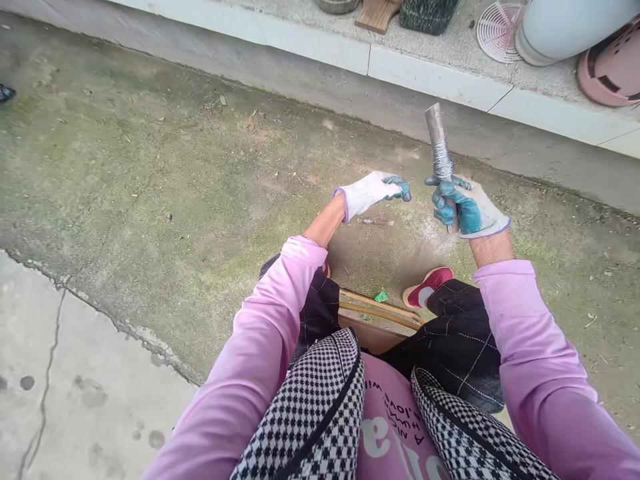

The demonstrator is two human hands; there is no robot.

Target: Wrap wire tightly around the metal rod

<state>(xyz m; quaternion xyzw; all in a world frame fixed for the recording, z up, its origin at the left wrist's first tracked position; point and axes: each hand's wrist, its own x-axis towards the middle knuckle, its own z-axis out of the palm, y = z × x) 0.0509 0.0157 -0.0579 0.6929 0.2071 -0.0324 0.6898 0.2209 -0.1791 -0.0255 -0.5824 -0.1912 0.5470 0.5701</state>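
Note:
Both hands wear white gloves with teal-coated fingers. My right hand (463, 205) grips a short stick wound with silvery wire (443, 160); the stick's bare upper end stands up, tilted a little left. Its lower end shows just below my fingers. To the left, apart from the stick, my left hand (377, 192) hovers with its fingers curled together. Whatever may be between those fingers is hidden or too thin to see. Below it on the ground lies a smaller wire-wound stick (377, 221).
A white-tiled ledge (425, 73) runs across the top. On it stand a wooden piece (377, 13), a dark block (429, 15), a pink round grille (497, 32), a white container (565, 27) and a pink basket (613, 70). A green wrapper (381, 296) lies between my feet.

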